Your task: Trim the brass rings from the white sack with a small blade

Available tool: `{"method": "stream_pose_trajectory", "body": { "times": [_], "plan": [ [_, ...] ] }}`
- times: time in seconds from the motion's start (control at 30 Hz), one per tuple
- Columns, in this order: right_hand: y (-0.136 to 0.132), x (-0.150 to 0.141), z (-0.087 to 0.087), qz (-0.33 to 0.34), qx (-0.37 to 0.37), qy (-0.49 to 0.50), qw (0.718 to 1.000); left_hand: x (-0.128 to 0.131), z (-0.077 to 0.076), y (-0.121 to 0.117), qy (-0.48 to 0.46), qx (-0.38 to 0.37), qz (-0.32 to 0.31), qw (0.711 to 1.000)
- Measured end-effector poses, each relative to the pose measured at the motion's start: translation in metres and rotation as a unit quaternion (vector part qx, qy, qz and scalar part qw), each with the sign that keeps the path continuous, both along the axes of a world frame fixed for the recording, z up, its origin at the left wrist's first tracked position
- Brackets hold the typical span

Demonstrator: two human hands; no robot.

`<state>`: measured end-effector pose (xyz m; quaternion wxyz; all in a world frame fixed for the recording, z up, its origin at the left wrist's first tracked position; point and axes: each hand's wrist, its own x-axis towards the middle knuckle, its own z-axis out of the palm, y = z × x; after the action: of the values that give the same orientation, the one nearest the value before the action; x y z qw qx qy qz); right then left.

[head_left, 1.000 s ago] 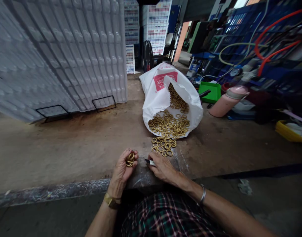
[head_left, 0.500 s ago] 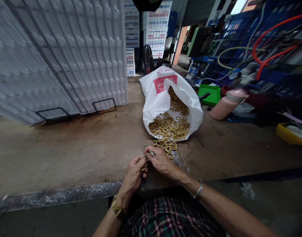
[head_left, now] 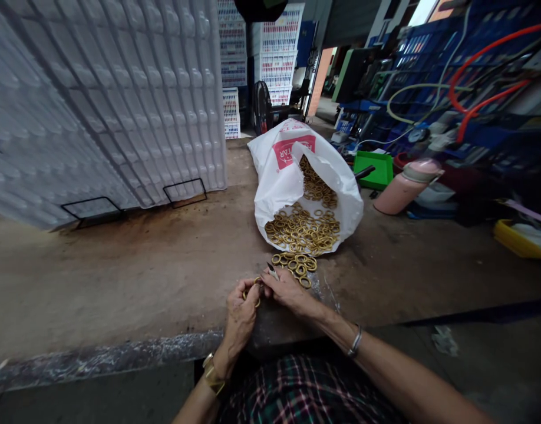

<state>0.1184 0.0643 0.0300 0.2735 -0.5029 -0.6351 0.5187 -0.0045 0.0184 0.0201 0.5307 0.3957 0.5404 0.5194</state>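
Note:
Close to the table's front edge, my left hand [head_left: 241, 312] is closed on brass-coloured rings [head_left: 257, 302], pinched between thumb and fingers. How many it holds cannot be made out. My right hand [head_left: 290, 291] grips a small knife-like tool [head_left: 273, 272], its dark pointed tip angled up and away from me. The fingertips of both hands meet at the rings. Just beyond my right hand lies a loose pile of rings [head_left: 300, 259]. Behind it a white sack [head_left: 279, 191] lies on its side, its mouth towards me, with many more rings inside.
Tall stacked translucent plastic trays [head_left: 164, 106] stand on the left, with black wire frames [head_left: 185, 192] at their base. To the right are a green bin [head_left: 376, 168], a pink bottle [head_left: 398, 191], a yellow tray [head_left: 518, 240] and orange hoses [head_left: 456, 88]. The worktable [head_left: 120, 282] is brown.
My left hand has turned slightly, and the rings in it now show more openly. The tool in my right hand has tilted, showing its dark tip. The view has shifted a little.

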Motion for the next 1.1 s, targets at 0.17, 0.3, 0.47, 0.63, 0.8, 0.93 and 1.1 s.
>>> {"method": "stream_pose_trajectory", "body": {
  "times": [0.17, 0.3, 0.47, 0.63, 0.8, 0.93, 1.1],
  "plan": [
    [0.002, -0.0004, 0.0004, -0.029, 0.004, 0.015, 0.999, -0.0011, -0.0001, 0.0004, -0.111, -0.098, -0.049, 0.988],
    [0.0036, -0.0012, 0.0055, -0.025, 0.055, -0.027, 0.998, -0.0029, 0.0008, 0.0011, -0.137, -0.104, -0.062, 0.983],
    [0.0022, -0.0018, 0.0054, 0.006, 0.098, -0.06, 0.993, -0.006, -0.002, 0.0003, -0.11, -0.087, -0.057, 0.988],
    [0.0008, -0.0028, 0.0041, 0.013, 0.092, -0.052, 0.994, -0.0075, -0.0031, -0.0016, -0.116, -0.078, -0.064, 0.988],
    [0.0007, -0.0033, 0.0037, 0.014, 0.085, -0.03, 0.996, -0.0082, -0.002, -0.0042, -0.142, -0.074, -0.073, 0.984],
    [-0.0006, -0.0039, 0.0055, 0.011, 0.085, -0.025, 0.996, -0.0075, -0.0002, -0.0051, -0.165, -0.078, -0.065, 0.981],
    [0.0003, -0.0042, 0.0066, 0.009, 0.079, -0.016, 0.997, -0.0076, 0.004, -0.0063, -0.19, -0.082, -0.065, 0.976]
  ]
}}
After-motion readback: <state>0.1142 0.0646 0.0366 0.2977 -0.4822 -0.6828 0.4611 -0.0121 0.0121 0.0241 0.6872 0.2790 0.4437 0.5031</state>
